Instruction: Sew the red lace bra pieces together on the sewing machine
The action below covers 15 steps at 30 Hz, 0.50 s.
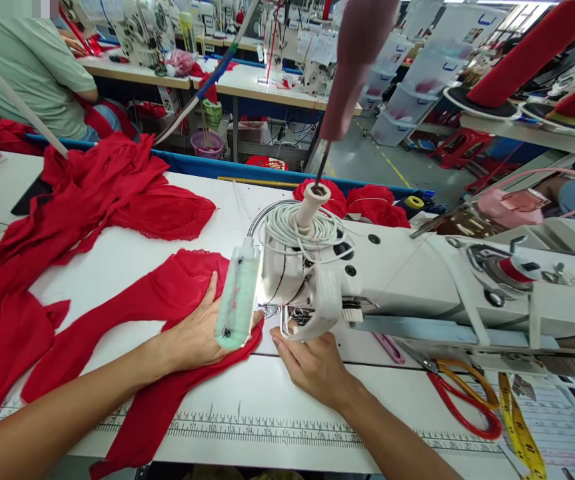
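A red garment piece [177, 287] with a moulded cup and long straps lies at the left of the sewing machine [392, 267]. My left hand [202, 333] rests flat on it, fingers spread, pressing the cloth near the needle area. A pale green lamp or cover [240, 293] hides part of those fingers. My right hand [312, 363] is just right of the cloth, under the machine head. Its fingers are bent together by the presser foot, and the white guard hides their tips; what they hold, if anything, is out of sight.
A heap of red garments [92, 193] covers the table's left side. Red-handled scissors [467, 400], a yellow tape measure [520, 427] and pink tweezers [390, 348] lie at the right. A printed ruler [267, 427] runs along the front edge. A person [37, 80] sits beyond the table.
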Available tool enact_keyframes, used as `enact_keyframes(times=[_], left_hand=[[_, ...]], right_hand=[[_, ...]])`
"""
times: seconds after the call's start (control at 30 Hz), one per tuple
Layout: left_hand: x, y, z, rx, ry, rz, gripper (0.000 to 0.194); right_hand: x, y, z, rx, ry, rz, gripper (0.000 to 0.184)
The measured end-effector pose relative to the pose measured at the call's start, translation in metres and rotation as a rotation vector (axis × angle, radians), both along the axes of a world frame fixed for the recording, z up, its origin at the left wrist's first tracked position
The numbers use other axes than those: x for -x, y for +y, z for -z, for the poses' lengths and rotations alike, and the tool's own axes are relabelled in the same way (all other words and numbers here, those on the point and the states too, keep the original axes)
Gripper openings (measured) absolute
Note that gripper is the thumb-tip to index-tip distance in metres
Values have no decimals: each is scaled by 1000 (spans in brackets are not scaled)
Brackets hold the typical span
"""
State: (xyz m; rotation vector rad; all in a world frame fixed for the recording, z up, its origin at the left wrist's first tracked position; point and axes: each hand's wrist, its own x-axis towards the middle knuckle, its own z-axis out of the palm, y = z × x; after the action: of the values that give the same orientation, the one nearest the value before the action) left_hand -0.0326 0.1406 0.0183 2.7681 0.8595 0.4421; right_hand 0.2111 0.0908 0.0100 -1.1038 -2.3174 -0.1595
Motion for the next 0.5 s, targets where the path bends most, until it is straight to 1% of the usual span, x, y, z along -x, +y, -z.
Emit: enact_keyframes(times=[0.1,0.17,0.23,0.27,0.37,0.43,0.5], left_hand=[[0,2,-1,-42,59,33,35],[1,2,-1,-77,53,8,35],[1,1,-1,-87,38,-6,34],[1,0,-1,-94,23,-16,34],[-2,-6,-7,-168,-43,-21,32],[-4,-10,-12,-196,-50,-10,31],[-6,-12,-13,-178,-36,1,30]], right_hand=[[-1,1,5,16,33,17,27],[-1,2,6,27,49,59,29],[1,3,5,55,43,79,26],[2,3,4,75,30,68,27],[6,5,1,109,-22,20,35],[6,5,0,83,-64,-1,40],[6,6,-1,45,-107,-13,46]])
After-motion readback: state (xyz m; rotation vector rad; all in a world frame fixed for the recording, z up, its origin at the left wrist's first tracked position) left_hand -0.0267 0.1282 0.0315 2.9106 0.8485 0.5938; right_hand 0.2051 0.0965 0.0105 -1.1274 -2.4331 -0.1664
